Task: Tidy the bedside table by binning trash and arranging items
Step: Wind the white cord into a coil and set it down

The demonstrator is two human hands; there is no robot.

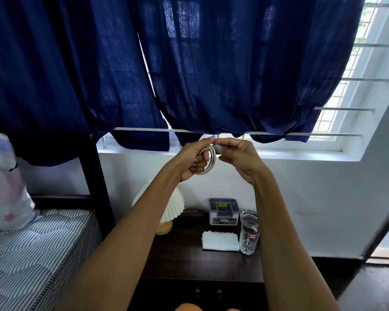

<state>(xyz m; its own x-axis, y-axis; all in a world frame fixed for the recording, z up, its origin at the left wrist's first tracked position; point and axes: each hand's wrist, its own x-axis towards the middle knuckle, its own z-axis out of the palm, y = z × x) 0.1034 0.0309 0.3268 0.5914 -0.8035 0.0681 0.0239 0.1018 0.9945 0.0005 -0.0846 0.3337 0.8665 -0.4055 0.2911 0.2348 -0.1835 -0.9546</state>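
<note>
Dark surface (pixel 189 261) below a curtained window. Both hands raised above it: left hand (pixel 192 161) grips a coiled white cable (pixel 208 159); right hand (pixel 236 157) pinches its end. Coiling appears under way; next, secure and set it down.

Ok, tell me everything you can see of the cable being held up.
The cable is off-white, smooth and round, wound into a small coil of a few loops. It is held upright in the air above the table, before the window sill. The left hand grips the coil; the right hand pinches its top. No plug shows.
</note>
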